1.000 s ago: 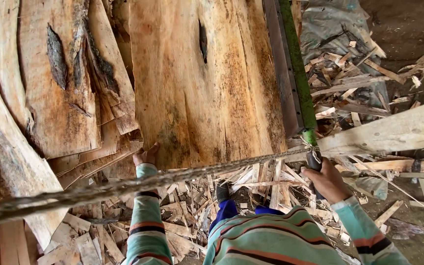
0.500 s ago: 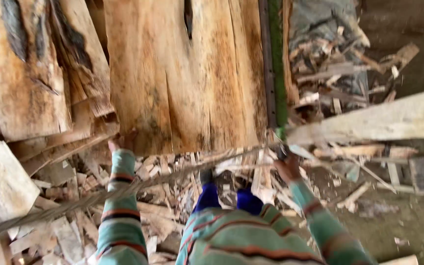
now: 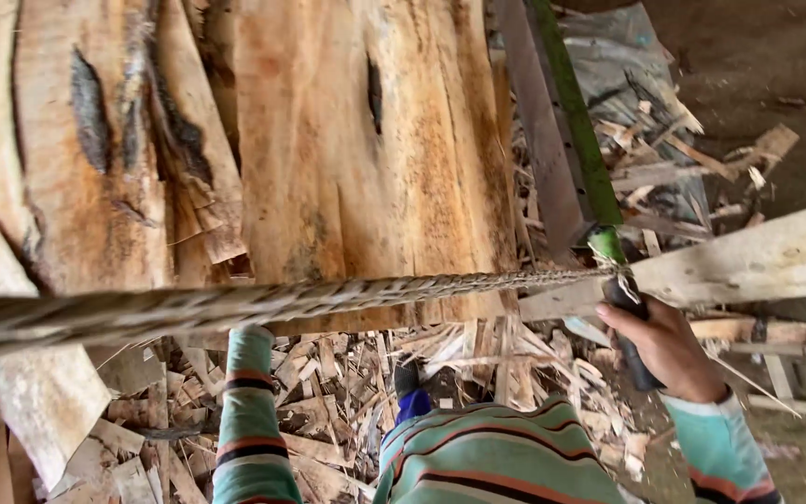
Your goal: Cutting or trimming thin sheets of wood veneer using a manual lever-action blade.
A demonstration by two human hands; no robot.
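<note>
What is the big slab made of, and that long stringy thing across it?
The slab looks like raw, rough-sawn wood: orange-brown grain, dark knots. The rope seems to be twisted fibre, grey and frayed. The handle in the right hand looks like dark plastic or rubber.

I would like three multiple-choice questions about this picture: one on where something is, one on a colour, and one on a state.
1. Where does the rope run?
A. Across the view, in front of the wooden slabs
B. Coiled on the ground
C. Around the person's waist

2. What colour is the long bar above the right hand?
A. Red
B. Green
C. White

3. What is the state of the right hand?
A. Open and flat
B. Closed around a dark handle
C. Out of view

Key: 1 A, the rope stretches from left to right before the slabs. 2 B, the bar is plainly green. 3 B, the fingers wrap around the handle.
</note>
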